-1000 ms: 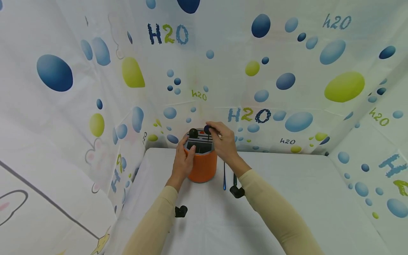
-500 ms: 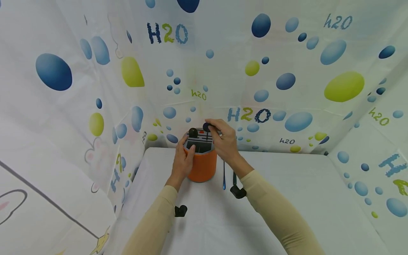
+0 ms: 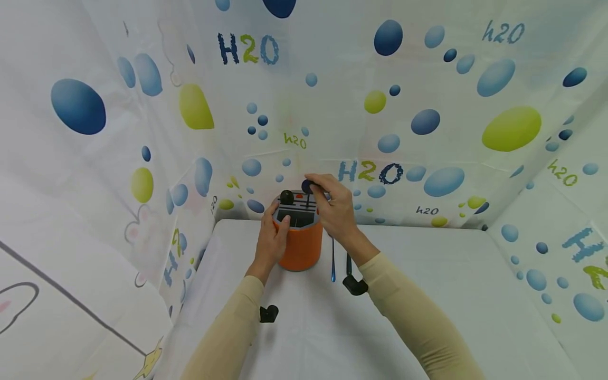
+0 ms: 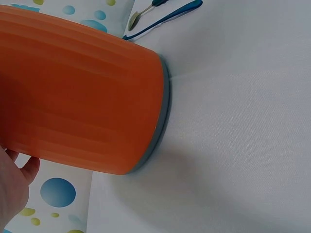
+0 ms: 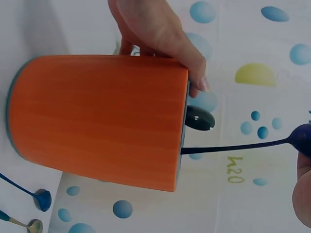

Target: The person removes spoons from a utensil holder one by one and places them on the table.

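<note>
An orange utensil holder [image 3: 299,250] with a grey slotted top stands upright on the white table. My left hand [image 3: 273,237] grips its left side near the rim, the thumb over the front edge. With my right hand [image 3: 336,208] I pinch the bowl of a dark blue spoon [image 5: 238,146] above the holder's right half. That spoon points bowl up, and its handle runs down into the top, where the lower end is hidden. Beside it, a dark rounded utensil head [image 3: 286,197] sticks out of the left part of the top.
Right of the holder lie a blue-handled spoon [image 5: 43,200] and a spoon with a gold bowl [image 5: 35,225]. Black wrist cameras [image 3: 269,313] hang at both forearms. A white sheet [image 3: 418,121] printed with bubbles and letters rises behind and beside the table.
My right hand has risen a little with the blue spoon, and slightly more of its handle shows above the holder. The left hand keeps its grip on the holder.
</note>
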`<state>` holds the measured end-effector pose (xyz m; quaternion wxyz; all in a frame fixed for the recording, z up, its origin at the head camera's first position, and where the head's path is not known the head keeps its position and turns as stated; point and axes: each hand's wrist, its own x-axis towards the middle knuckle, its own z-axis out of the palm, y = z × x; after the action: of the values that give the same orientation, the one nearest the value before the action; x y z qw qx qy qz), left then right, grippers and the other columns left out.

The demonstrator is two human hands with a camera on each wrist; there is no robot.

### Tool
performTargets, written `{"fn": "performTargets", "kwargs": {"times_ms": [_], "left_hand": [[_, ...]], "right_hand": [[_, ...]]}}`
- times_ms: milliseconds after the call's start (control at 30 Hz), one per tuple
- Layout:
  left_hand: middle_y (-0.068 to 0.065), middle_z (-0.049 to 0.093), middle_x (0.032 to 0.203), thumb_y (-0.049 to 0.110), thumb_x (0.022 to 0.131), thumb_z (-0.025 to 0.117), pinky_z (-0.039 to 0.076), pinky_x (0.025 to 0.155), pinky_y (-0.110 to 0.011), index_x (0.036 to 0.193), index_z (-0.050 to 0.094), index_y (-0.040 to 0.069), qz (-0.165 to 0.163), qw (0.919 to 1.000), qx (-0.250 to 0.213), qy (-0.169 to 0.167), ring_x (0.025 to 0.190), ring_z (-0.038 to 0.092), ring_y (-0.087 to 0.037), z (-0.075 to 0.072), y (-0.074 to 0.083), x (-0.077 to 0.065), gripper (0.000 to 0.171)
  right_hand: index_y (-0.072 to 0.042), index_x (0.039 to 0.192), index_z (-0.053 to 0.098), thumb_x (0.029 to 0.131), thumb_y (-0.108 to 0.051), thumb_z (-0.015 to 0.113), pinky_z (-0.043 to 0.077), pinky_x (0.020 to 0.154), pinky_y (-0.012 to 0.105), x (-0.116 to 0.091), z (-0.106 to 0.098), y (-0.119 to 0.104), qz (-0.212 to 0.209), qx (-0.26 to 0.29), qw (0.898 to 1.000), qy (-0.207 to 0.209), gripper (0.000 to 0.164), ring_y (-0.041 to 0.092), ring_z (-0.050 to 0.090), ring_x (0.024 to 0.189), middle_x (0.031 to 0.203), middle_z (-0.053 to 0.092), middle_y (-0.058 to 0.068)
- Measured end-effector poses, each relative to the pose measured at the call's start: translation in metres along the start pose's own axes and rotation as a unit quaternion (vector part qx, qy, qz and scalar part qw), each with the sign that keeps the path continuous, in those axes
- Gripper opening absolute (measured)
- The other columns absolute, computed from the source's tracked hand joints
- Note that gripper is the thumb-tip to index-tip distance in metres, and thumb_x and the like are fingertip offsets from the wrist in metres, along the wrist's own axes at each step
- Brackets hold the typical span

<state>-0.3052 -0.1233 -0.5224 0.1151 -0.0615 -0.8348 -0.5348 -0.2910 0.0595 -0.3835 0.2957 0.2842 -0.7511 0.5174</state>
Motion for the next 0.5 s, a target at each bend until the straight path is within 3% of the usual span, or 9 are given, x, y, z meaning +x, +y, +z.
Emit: {"fn": "performTargets", "kwargs": {"times_ms": [500], "left_hand": [[-0.006,0.034,0.163,0.057,0.107,0.043,0.034,0.123,-0.055,0.161,0.025,0.034,-0.005,1.0,-0.004,0.003,0.144,0.044,-0.03,0.0001,0.0005,0.0,0.062]], "right_hand": [[-0.004,0.126,0.073,0.104,-0.003,0.058,0.055,0.09,0.021,0.0031,-0.0018,-0.0066,-0.011,0.028,0.999,0.009,0.026,0.025,0.07,0.101,0.117,0.074,0.012]]}}
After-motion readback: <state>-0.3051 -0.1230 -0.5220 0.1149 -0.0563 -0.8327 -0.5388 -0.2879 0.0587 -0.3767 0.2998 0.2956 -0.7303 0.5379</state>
